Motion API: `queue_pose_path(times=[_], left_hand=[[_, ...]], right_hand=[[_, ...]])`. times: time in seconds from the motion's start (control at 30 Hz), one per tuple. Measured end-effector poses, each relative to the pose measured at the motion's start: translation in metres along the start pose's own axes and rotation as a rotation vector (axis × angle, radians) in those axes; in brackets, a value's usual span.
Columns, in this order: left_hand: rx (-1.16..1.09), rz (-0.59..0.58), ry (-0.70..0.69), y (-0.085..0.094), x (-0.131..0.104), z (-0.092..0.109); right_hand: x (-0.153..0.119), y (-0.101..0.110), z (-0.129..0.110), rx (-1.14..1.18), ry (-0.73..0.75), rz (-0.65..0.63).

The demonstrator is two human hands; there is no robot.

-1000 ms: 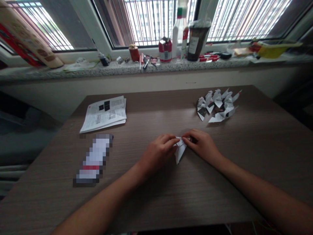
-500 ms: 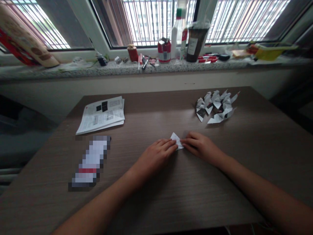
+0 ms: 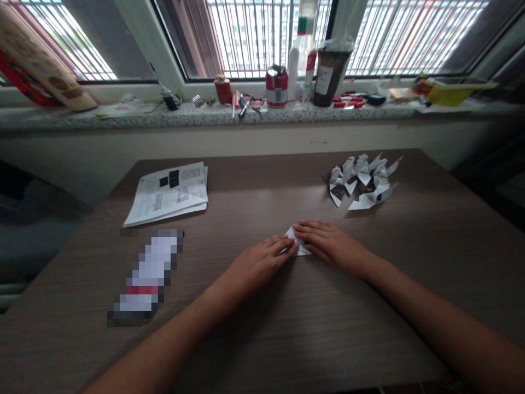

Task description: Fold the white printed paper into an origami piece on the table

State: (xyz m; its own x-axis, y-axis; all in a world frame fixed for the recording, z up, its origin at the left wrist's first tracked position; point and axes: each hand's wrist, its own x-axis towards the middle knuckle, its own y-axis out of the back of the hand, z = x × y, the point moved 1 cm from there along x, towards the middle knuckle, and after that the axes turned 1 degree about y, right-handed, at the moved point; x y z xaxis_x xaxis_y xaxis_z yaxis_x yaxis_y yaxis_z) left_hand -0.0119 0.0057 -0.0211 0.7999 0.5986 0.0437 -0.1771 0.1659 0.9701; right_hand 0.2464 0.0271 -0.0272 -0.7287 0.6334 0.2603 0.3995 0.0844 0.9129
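Observation:
A small triangle of folded white paper (image 3: 302, 251) lies on the table in front of me, with its peak showing between my hands. My left hand (image 3: 262, 261) has its fingers and thumb closed on the paper's left part, and the fingertips cover some of it. Across the right side and upper edge of the paper, my right hand (image 3: 332, 243) lies flat with fingers stretched out. Exactly how the paper is folded beneath the fingers is hidden.
A stack of printed sheets (image 3: 168, 194) lies at the back left, with a blurred-out oblong thing (image 3: 147, 273) nearer me. Several interlocked folded-paper pieces (image 3: 363, 180) form a curved ring at the back right. A can (image 3: 276, 86), a bottle (image 3: 301, 60) and a cup (image 3: 330, 74) stand on the windowsill.
My right hand has moved left, from the paper's right edge onto its top, with fingers now laid across it. My left hand stays on the paper. The view has shifted slightly.

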Motion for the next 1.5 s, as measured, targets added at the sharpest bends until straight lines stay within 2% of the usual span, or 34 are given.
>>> queue_pose_path(times=[0.23, 0.6, 0.8, 0.97, 1.17, 1.3, 1.5], left_hand=[[-0.001, -0.011, 0.001, 0.006, 0.001, 0.003], [0.014, 0.033, -0.015, 0.01, 0.001, 0.004], [0.039, 0.008, -0.015, 0.01, 0.0, 0.001], [0.051, 0.011, -0.028, 0.011, 0.0, -0.003], [0.05, 0.001, -0.019, 0.016, -0.001, 0.007], [0.06, 0.0, -0.003, 0.013, -0.003, 0.014], [0.047, 0.009, -0.016, 0.005, -0.001, 0.013]], right_hand=[[0.007, 0.005, 0.004, 0.024, -0.016, -0.02], [0.001, 0.011, 0.018, 0.192, -0.003, -0.088], [0.0, 0.014, 0.021, 0.243, 0.016, -0.12], [0.0, 0.013, 0.02, 0.237, 0.021, -0.064], [0.002, 0.01, 0.013, 0.191, 0.014, 0.013], [0.001, 0.011, 0.01, 0.187, 0.012, 0.008], [-0.002, 0.013, 0.009, 0.198, -0.023, 0.021]])
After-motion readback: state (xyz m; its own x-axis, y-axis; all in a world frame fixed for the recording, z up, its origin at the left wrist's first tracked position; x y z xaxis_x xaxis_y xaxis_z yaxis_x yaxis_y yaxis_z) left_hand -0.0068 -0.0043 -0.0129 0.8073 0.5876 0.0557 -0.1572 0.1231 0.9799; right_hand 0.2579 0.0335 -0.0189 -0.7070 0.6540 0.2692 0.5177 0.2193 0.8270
